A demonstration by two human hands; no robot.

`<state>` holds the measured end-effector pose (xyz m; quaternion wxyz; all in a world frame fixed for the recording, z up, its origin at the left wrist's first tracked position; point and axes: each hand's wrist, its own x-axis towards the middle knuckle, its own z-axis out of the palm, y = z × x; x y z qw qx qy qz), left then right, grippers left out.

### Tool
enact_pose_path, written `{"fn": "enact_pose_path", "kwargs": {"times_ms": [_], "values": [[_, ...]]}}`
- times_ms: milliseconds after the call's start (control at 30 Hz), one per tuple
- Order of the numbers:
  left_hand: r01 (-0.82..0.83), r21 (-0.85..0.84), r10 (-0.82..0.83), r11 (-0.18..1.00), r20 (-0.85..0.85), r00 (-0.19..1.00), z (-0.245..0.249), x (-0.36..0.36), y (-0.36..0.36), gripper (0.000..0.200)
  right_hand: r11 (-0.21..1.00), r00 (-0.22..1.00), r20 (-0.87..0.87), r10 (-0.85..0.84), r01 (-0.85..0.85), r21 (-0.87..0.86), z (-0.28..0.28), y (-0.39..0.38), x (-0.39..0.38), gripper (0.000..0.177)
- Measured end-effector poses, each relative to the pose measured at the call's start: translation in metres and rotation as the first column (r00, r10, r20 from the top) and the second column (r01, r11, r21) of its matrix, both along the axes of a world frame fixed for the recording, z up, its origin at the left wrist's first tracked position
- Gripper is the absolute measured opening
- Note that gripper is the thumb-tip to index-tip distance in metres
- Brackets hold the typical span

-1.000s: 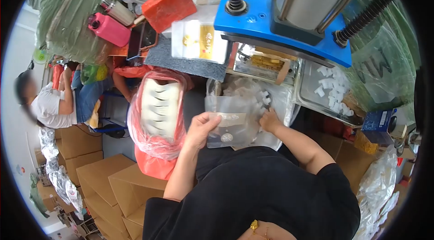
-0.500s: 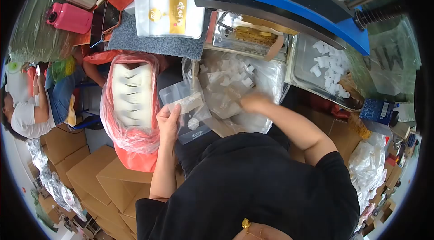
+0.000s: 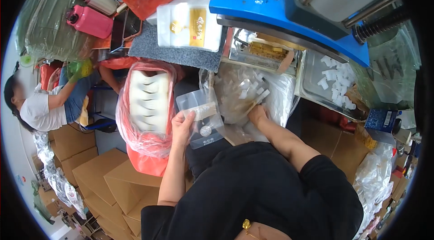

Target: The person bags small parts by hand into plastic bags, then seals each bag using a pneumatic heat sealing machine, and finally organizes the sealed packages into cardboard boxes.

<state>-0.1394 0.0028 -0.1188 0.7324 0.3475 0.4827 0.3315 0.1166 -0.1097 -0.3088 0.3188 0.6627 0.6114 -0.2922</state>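
Note:
My left hand (image 3: 182,127) pinches a clear printed plastic pouch (image 3: 205,130) by its left edge, between thumb and fingers. My right hand (image 3: 258,114) is down in a plastic-lined bin (image 3: 281,100), its fingers closed beside small white plastic pieces (image 3: 246,88) and clear pouches. What those fingers hold, if anything, I cannot make out. Left of the pouch stands a red plastic bag (image 3: 124,100) with white, evenly notched stacked material (image 3: 149,100) inside.
A blue press (image 3: 253,2) overhangs the bench. To its lower right, a clear tray (image 3: 309,79) holds more white pieces. A printed pouch (image 3: 185,25) lies on a grey mat (image 3: 181,54). Cardboard boxes (image 3: 101,174) stand at left, near a seated person (image 3: 43,109).
My right hand, blurred earlier over the bin, is now lower in it among the pieces. The left hand keeps its hold on the pouch. The whole view has shifted slightly.

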Motion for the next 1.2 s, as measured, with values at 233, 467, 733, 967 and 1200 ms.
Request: {"fn": "enact_pose_path", "kwargs": {"times_ms": [233,467,733,967,1200], "values": [[0.214,0.001,-0.213,0.977,-0.074,0.974,0.030,0.023,0.000,0.016,0.936,0.892,-0.445,-0.073,0.215,0.278,0.107,-0.010,0.011,0.020],[0.451,0.343,-0.361,0.824,-0.296,0.884,0.060,0.080,-0.006,0.013,0.588,0.187,-0.960,-0.209,0.808,0.029,0.263,-0.031,0.065,0.013],[0.690,0.552,-0.411,0.467,-0.556,0.723,0.118,0.118,-0.011,0.013,0.548,0.674,-0.680,0.289,0.466,0.695,0.367,-0.005,0.096,0.013],[0.635,0.214,-0.592,0.742,-0.235,0.771,0.108,0.119,-0.030,0.019,0.373,0.517,-0.795,0.317,0.703,0.605,0.344,-0.005,0.081,0.013],[0.703,0.424,-0.585,0.571,-0.391,0.711,0.108,0.129,-0.023,0.018,0.664,0.647,-0.734,0.206,0.458,0.591,0.363,-0.009,0.099,0.013]]}}
